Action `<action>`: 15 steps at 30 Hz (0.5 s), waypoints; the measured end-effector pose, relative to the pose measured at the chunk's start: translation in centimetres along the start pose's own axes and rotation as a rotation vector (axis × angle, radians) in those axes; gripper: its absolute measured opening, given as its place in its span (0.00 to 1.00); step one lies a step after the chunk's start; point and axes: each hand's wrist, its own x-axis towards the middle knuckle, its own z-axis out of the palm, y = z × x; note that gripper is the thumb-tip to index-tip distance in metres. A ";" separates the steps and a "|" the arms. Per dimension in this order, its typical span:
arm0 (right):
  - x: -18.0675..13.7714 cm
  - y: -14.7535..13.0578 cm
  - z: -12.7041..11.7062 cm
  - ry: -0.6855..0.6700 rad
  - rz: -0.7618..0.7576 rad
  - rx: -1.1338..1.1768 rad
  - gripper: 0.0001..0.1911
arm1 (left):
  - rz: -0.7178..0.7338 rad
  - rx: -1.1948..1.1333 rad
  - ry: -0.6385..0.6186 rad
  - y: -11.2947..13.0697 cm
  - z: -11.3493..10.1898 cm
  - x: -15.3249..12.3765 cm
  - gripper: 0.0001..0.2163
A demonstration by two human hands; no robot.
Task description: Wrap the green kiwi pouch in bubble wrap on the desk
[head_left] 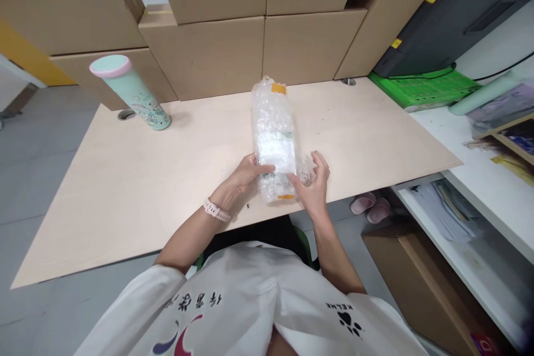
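In the head view, a bubble-wrapped package [273, 111] is at the middle of the counter [196, 167], its near end by the front edge. Through the clear wrap shows a pale, rectangular patch [275, 149], and orange tape [278, 89] marks both ends; the contents cannot be made out. A mint tumbler [142, 100] with a pink rim stands toward the left, its inside out of sight. Cardboard boxes [308, 44] stack along the back. On the right, a shelf [500, 222] holds papers [446, 211] in its lower compartment.

The left hand [244, 175] grips the package's left side, its thumb pressed flat on the wrap and the other fingers tucked at the edge. The right hand [312, 186] touches the package's right side with its thumb; its other fingers curl well apart from that thumb, beside a loose flap of wrap [306, 169].
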 end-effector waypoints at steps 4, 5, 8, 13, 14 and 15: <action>0.6 -0.7 -1.0 -0.326 0.265 0.420 0.49 | 0.067 -0.017 -0.135 1.0 0.8 -1.9 0.21; 0.6 -1.0 -1.2 -0.429 0.307 0.509 0.47 | 0.077 -0.007 -0.172 1.2 1.1 -2.3 0.21; 0.4 -1.8 -1.4 -0.524 0.419 0.658 0.35 | 0.107 0.122 -0.232 1.7 1.6 -3.2 0.23; -0.5 -2.5 -2.0 -0.393 0.445 0.628 0.22 | 0.507 0.781 0.047 2.4 0.5 -3.0 0.34; -0.6 -2.5 -2.3 -0.416 0.434 0.603 0.21 | 0.597 0.951 0.105 2.6 0.1 -2.9 0.34; -0.8 -2.4 -2.7 -0.458 0.427 0.578 0.20 | 0.666 1.106 0.138 2.9 -0.2 -2.8 0.34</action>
